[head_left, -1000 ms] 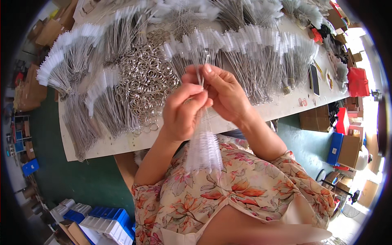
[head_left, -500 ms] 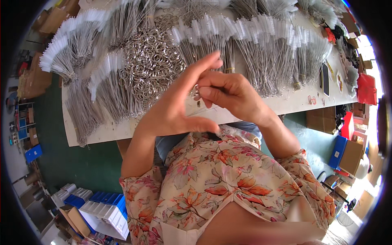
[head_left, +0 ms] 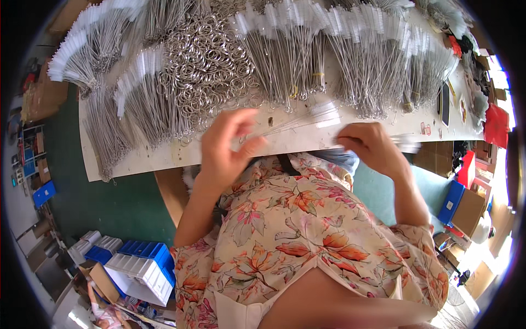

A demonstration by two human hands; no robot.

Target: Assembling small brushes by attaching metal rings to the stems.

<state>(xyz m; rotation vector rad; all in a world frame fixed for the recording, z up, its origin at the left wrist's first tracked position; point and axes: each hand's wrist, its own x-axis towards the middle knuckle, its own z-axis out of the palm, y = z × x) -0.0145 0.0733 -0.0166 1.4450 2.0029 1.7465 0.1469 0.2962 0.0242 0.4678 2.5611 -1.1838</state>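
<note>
The hands have parted: left (head_left: 227, 145) half-open, right (head_left: 372, 147) curled around blurred wire brushes (head_left: 307, 118).

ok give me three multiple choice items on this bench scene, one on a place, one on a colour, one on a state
1. Where is the pile of metal rings?
A. on the white table, beyond the left hand
B. on the green floor
C. in the person's lap

2. What colour are the bristle tips of the wire brushes?
A. red
B. white
C. black

3. How do the two hands stand?
A. clasped together
B. both flat on the table
C. apart, right hand off to the side

Answers: 1 A, the rings lie among the brush bundles on the tabletop. 2 B, the tips show white. 3 C, a clear gap separates them.
</note>
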